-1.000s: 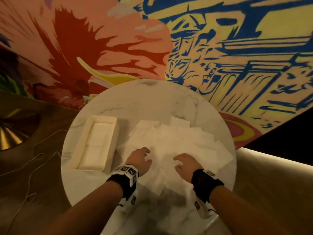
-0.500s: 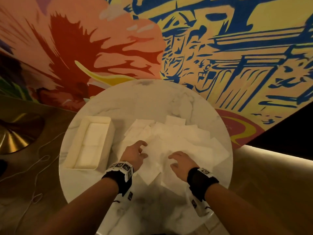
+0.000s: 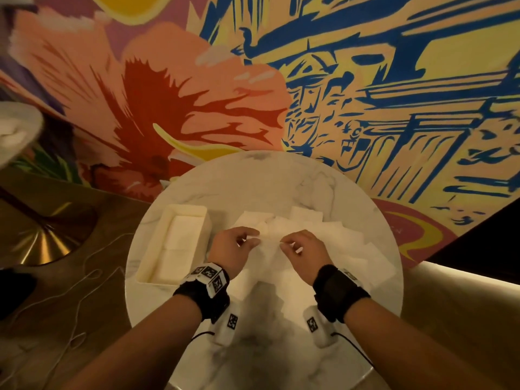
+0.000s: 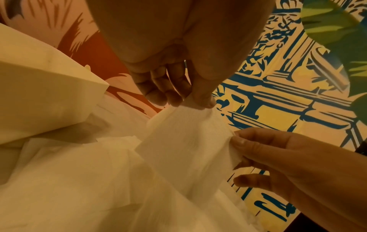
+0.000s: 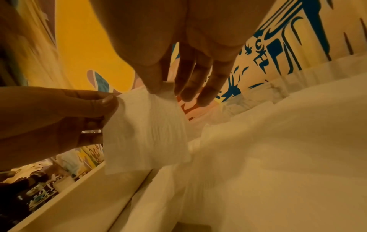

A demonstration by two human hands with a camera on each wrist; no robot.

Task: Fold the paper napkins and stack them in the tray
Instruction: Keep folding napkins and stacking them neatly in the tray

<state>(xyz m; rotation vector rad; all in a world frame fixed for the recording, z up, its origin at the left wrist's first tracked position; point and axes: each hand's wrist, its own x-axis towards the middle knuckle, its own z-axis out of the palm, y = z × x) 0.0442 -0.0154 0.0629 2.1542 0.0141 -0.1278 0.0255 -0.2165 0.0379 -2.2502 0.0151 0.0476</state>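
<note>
A white paper napkin [image 3: 268,244] hangs lifted above the round marble table [image 3: 253,181]. My left hand [image 3: 249,239] pinches its left top corner and my right hand [image 3: 284,243] pinches the right one. The left wrist view has the napkin [image 4: 186,144] held between my left hand [image 4: 195,100] and my right hand [image 4: 234,138]. From the right wrist, the napkin [image 5: 147,131] hangs from my right hand [image 5: 160,89] and my left hand [image 5: 111,98]. Several loose napkins [image 3: 346,243] lie spread beneath. The cream tray [image 3: 157,257] holding folded napkins [image 3: 180,243] stands to the left.
A painted mural wall [image 3: 365,80] rises right behind the table. A brass table base [image 3: 42,243] and a thin cord [image 3: 84,282] lie on the floor at left. A lit bench edge [image 3: 464,280] runs at right.
Both hands were lying on the napkin pile; they have risen and come together, each taking a corner of one napkin and lifting it off the pile.
</note>
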